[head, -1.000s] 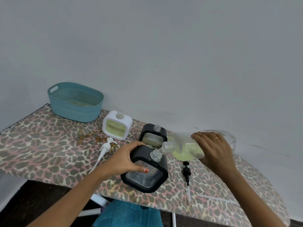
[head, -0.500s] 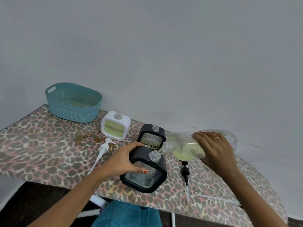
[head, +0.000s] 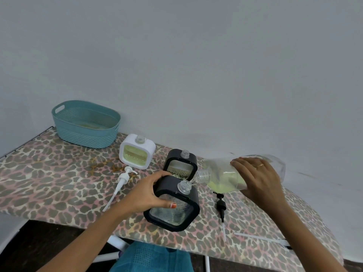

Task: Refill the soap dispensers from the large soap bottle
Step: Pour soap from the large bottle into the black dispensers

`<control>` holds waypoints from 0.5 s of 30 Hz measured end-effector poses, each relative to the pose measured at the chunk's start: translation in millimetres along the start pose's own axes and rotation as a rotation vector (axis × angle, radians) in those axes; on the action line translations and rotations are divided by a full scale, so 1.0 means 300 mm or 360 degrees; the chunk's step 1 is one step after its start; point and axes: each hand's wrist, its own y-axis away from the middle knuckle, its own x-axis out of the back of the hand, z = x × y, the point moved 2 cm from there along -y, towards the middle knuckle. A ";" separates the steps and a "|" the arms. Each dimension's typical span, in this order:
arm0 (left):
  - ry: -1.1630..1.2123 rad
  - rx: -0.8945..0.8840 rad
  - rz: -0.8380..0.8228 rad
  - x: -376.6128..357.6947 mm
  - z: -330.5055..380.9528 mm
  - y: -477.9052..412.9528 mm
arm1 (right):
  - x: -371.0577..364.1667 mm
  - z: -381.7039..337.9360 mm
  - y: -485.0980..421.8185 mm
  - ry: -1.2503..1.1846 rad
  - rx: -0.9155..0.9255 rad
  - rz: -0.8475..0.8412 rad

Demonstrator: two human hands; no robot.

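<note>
Obs., all positions ref. the near black dispenser [head: 172, 215]:
- Your L hand [head: 146, 195] grips it at its upper-left corner, fingers [head: 157, 174] curled over the top edge, thumb pressed on the front frame. It sits tilted on the leopard-print ironing board [head: 49, 183], cap off, open neck pointing up-right
- Your R hand [head: 259, 179] is up-right of it, fingers wrapped round the large soap bottle [head: 222, 177]. Bottle lies approx. horizontal in the air, mouth just above-right of the dispenser neck; contact vs. small gap: can't tell. Yellow-green soap pooled along the bottle's lower side
- 2nd black dispenser [head: 179, 165] upright just behind it, neck open, some yellowish liquid low in the window
- White dispenser [head: 136, 152] behind-left, neck open, window yellow-green
- White pump [head: 123, 178] flat on the board to the left, near your L wrist; black pump [head: 221, 205] flat just to the right
- Teal basket [head: 86, 124] far back-left, against the wall
</note>
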 end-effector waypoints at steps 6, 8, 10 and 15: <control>0.0030 -0.0003 0.0011 -0.004 0.002 0.001 | 0.004 0.002 0.001 -0.0012 0.0000 0.0015; 0.0027 0.0001 0.0009 -0.003 -0.001 0.003 | 0.005 0.003 0.001 -0.0005 0.0000 0.0008; 0.0028 -0.0005 0.0012 -0.003 0.000 0.003 | 0.004 0.003 0.001 0.0000 -0.0002 0.0006; 0.0026 -0.0001 0.0025 -0.009 0.004 0.000 | 0.008 0.006 0.002 0.0011 0.0009 0.0012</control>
